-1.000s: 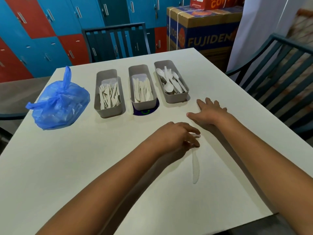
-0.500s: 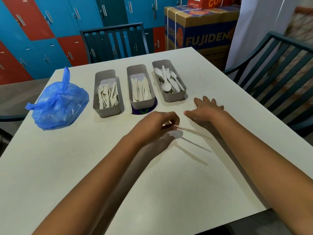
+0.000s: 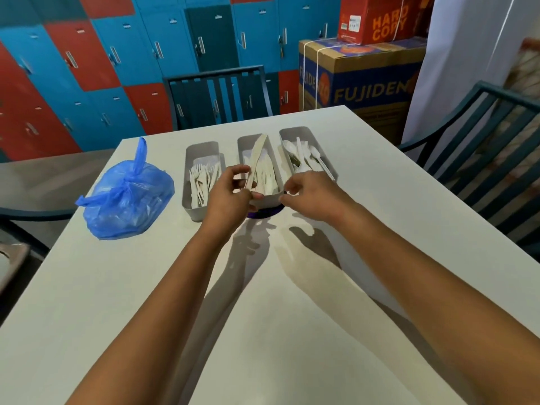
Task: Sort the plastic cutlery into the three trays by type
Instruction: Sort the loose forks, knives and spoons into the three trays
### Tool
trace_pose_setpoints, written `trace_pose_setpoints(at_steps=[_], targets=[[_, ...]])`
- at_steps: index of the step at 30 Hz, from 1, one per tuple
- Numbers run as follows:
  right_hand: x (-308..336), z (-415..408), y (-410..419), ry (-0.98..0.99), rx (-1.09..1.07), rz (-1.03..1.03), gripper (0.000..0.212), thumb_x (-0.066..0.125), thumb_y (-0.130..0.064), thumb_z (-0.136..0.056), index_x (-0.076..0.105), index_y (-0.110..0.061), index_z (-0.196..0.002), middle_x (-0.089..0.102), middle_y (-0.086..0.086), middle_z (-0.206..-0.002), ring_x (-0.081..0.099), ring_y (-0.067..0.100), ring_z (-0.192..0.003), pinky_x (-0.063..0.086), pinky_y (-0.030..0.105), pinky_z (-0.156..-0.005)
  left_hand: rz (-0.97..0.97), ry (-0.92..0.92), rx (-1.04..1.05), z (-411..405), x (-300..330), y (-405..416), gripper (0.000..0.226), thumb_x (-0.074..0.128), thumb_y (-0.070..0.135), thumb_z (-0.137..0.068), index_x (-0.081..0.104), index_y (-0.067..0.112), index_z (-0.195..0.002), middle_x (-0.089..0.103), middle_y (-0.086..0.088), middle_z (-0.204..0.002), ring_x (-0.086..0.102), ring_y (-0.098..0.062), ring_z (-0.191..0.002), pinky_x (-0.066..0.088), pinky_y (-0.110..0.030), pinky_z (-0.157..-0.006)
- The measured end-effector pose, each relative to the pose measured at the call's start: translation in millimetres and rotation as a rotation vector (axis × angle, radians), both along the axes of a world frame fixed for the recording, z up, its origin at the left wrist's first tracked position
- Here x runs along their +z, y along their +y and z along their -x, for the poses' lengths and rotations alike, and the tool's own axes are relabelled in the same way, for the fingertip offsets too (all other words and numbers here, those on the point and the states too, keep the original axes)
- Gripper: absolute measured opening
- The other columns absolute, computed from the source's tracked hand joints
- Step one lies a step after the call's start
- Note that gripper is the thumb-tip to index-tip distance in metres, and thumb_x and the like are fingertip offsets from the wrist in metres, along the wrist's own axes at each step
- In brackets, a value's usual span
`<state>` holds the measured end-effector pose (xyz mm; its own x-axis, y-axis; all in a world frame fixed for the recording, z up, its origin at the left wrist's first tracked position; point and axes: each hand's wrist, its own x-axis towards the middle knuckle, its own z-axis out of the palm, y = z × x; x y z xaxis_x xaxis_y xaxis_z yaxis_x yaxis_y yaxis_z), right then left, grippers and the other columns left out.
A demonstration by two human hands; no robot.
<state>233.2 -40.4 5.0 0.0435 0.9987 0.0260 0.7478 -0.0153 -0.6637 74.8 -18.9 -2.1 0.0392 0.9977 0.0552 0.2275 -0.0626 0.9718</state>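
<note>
Three grey trays stand side by side at the far middle of the white table (image 3: 292, 331). The left tray (image 3: 201, 149) holds forks, the middle tray (image 3: 245, 144) holds knives, the right tray (image 3: 295, 131) holds spoons. My left hand (image 3: 226, 197) pinches a white plastic knife (image 3: 256, 159) by its handle, blade pointing away, over the middle tray. My right hand (image 3: 309, 197) hovers at the near right corner of the middle tray with fingers curled; whether it touches the rim is unclear.
A knotted blue plastic bag (image 3: 128, 197) lies left of the trays. Dark green chairs stand behind the table (image 3: 219, 95) and at its right (image 3: 482, 159). Cardboard boxes (image 3: 359, 74) are stacked beyond the far right corner, lockers behind.
My left hand has picked the knife off the table and carried it forward over the middle tray. My right hand has left the table and moved to that tray's near corner.
</note>
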Motion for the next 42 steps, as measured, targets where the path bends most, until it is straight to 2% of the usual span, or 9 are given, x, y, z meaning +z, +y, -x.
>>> trace_pose_setpoints(at_steps=[4,8,13,16,21,27,30,37,42], targets=[[5,15,4,-0.035,0.075,0.036,0.029,0.062,-0.029,-0.087,0.063,-0.015,-0.113,0.064,0.002,-0.107,0.06,0.019,-0.096,0.05,0.032,-0.082,0.073,-0.09,0.069,7,8,14,0.042,0.035,-0.014,-0.086,0.05,0.013,-0.113,0.056,-0.01,-0.102,0.066,-0.012,-0.07,0.055,-0.022,-0.053],[-2,29,7,-0.12,0.163,0.086,0.026,0.063,-0.027,-0.087,0.065,-0.017,-0.111,0.066,0.003,-0.107,0.062,0.021,-0.095,0.052,0.039,-0.086,0.122,-0.096,0.094,10,13,32,0.036,0.038,-0.012,-0.085,0.054,0.012,-0.107,0.06,-0.011,-0.096,0.066,-0.013,-0.067,0.052,-0.027,-0.057],[-7,37,11,-0.24,0.2,-0.046,0.027,0.057,-0.025,-0.09,0.065,-0.019,-0.115,0.062,0.0,-0.111,0.059,0.02,-0.098,0.052,0.034,-0.08,0.08,0.092,0.078,12,9,52,0.029,0.047,-0.001,-0.086,0.06,0.016,-0.106,0.063,-0.002,-0.083,0.058,-0.02,-0.075,0.048,-0.029,-0.063],[-9,33,22,-0.31,0.069,-0.166,0.031,0.05,-0.023,-0.093,0.059,-0.015,-0.122,0.056,0.0,-0.121,0.052,0.021,-0.11,0.049,0.035,-0.088,0.05,0.198,0.064,10,6,61,0.022,0.051,0.005,-0.088,0.06,0.018,-0.103,0.064,-0.003,-0.083,0.057,-0.016,-0.069,0.047,-0.026,-0.06],[-11,28,42,-0.57,-0.006,-0.067,0.036,0.041,-0.032,-0.097,0.054,-0.016,-0.127,0.054,0.005,-0.125,0.044,0.027,-0.115,0.04,0.038,-0.091,0.006,0.397,0.025,2,5,75,0.018,0.054,0.008,-0.089,0.057,0.021,-0.1,0.058,0.004,-0.081,0.053,-0.008,-0.061,0.044,-0.019,-0.052],[-16,25,50,-0.587,0.01,-0.033,0.036,0.04,-0.034,-0.098,0.063,-0.016,-0.12,0.056,0.005,-0.121,0.046,0.024,-0.111,0.04,0.036,-0.091,-0.016,0.591,-0.035,-5,5,88,0.027,0.051,0.007,-0.089,0.061,0.013,-0.113,0.059,-0.004,-0.092,0.051,-0.006,-0.058,0.039,-0.01,-0.046],[-17,22,52,-0.542,0.001,-0.037,0.036,0.043,-0.036,-0.097,0.068,-0.015,-0.113,0.057,0.004,-0.116,0.047,0.023,-0.106,0.04,0.036,-0.089,-0.013,0.632,-0.039,-12,8,93,0.027,0.052,0.012,-0.09,0.06,0.015,-0.115,0.065,-0.008,-0.105,0.056,-0.013,-0.067,0.044,-0.022,-0.055],[-21,19,53,-0.485,-0.012,-0.051,0.035,0.046,-0.038,-0.096,0.07,-0.016,-0.11,0.057,0.003,-0.114,0.048,0.022,-0.102,0.041,0.035,-0.086,-0.059,0.686,-0.043,-9,7,85,0.033,0.058,0.032,-0.091,0.058,0.022,-0.123,0.062,-0.004,-0.122,0.061,-0.015,-0.075,0.043,-0.022,-0.07],[-15,25,49,-0.496,0.001,-0.072,0.034,0.047,-0.034,-0.095,0.065,-0.016,-0.117,0.055,0.001,-0.124,0.045,0.024,-0.113,0.039,0.037,-0.094,-0.067,0.653,0.037,22,10,77,0.033,0.059,0.031,-0.09,0.061,0.022,-0.121,0.061,-0.002,-0.126,0.06,-0.019,-0.106,0.05,-0.027,-0.083]])
